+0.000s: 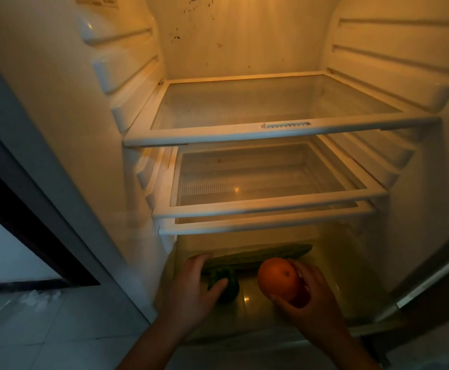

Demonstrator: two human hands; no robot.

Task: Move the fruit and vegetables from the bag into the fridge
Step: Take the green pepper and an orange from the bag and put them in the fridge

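Note:
The fridge stands open in front of me, lit yellow inside. In its bottom compartment (333, 289) my right hand (311, 297) grips an orange (278, 277) held just above the floor. My left hand (194, 287) reaches in on the left, its fingers curled around a dark green pepper (227, 288) that sits on the compartment floor. Behind both, a long green cucumber (271, 253) lies across the back. The bag is out of view.
Three glass shelves sit above: a top one (271, 136), a middle one (268, 204) and a lower one (266, 222) just under it. The fridge's left wall (84, 156) and a tiled floor (44, 329) lie to the left.

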